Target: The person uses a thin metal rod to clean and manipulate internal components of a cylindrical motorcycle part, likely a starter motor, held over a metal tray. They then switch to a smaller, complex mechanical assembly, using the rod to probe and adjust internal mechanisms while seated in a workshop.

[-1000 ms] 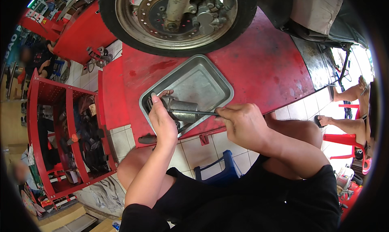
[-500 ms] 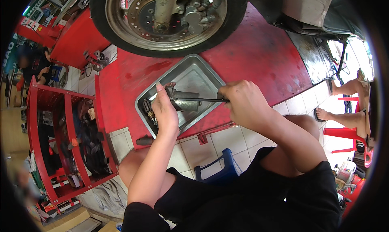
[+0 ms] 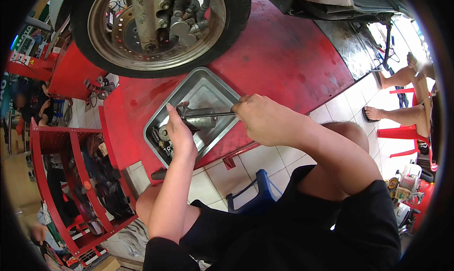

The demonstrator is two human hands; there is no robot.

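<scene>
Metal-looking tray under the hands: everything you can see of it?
The tray is a shallow, silver-grey rectangle with rounded corners, a raised rim and a plain floor. It sits open side up on the red platform, diagonal in view, just below the tire. Small metal parts lie in its left end; the left hand holds a cylindrical part over it. Hand contact is unclear.

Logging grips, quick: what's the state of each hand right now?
Left hand: holding the grey metal cylinder.
Right hand: closed, holding a thin dark rod.
</scene>
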